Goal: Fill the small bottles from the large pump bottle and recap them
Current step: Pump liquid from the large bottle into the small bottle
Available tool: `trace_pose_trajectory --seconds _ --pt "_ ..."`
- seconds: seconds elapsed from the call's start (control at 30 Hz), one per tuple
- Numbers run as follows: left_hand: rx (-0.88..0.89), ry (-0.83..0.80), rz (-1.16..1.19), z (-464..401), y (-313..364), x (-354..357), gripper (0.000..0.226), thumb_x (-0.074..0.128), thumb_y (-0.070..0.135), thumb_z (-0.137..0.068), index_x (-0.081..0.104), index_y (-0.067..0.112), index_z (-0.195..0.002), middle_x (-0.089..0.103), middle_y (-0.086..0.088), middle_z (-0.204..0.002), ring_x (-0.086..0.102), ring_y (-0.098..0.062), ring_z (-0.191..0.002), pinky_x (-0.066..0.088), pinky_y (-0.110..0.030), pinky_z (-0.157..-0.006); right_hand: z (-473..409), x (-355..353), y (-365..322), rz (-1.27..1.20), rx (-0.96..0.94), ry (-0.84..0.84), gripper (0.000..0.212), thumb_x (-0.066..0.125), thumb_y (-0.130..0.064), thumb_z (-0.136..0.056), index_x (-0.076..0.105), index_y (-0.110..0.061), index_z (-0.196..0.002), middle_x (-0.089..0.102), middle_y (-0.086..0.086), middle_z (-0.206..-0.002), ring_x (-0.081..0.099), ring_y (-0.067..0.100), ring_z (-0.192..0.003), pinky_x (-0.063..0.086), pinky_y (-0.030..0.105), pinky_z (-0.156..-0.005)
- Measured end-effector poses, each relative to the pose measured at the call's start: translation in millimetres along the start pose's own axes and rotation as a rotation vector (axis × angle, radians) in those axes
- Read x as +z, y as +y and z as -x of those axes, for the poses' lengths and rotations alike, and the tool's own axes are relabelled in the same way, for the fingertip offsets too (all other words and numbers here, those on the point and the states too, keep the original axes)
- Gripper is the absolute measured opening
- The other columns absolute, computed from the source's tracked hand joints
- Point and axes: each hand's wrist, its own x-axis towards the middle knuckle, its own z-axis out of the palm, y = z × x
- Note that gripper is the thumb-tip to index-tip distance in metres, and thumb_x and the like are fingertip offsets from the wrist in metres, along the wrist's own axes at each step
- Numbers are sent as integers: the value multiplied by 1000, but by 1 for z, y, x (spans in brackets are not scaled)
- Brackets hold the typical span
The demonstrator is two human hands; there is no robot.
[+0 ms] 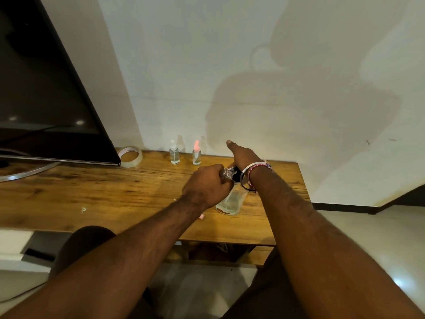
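The large pump bottle [230, 201], clear with a black pump, stands on the wooden desk [115, 194] under both hands, the right hand [241, 155] pressing its top with thumb raised, the left hand [207, 183] gripping a small clear bottle [227, 173] that should stay steady at the spout, two capped bottles [174, 155] standing beyond.

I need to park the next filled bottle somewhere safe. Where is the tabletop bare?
Bare wood lies between the tape roll and the left hand, in front of the two small bottles. It is crowded around the large bottle, where the right hand also works.
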Motion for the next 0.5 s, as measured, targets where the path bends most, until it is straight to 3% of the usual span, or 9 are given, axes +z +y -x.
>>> trace_pose_trajectory --seconds 0.13,0.37,0.5 --pt "-13 3 12 0 -1 1 21 69 37 -89 57 25 -75 64 6 -70 62 -16 -68 49 -29 -58 -1 0 2 67 -22 29 72 40 -73 -88 73 -10 -91 73 10 -96 68 30 -90 50 43 -93" --pt "-4 -10 19 0 1 1 25 69 37 -91 53 29 -73 63 8 -70 62 -16 -67 45 -28 -57 -4 1 1 119 -43 52 71 36 -68 -93 74 -8 -94 72 13 -101 66 32 -96 48 46 -99" --pt "-4 -6 27 2 2 0 26 68 36 -92 52 29 -72 62 8 -68 61 -16 -67 41 -27 -56 -2 1 -1 22 14 17 75 40 -75 -81 73 -10 -94 72 12 -97 68 32 -92 50 47 -97"
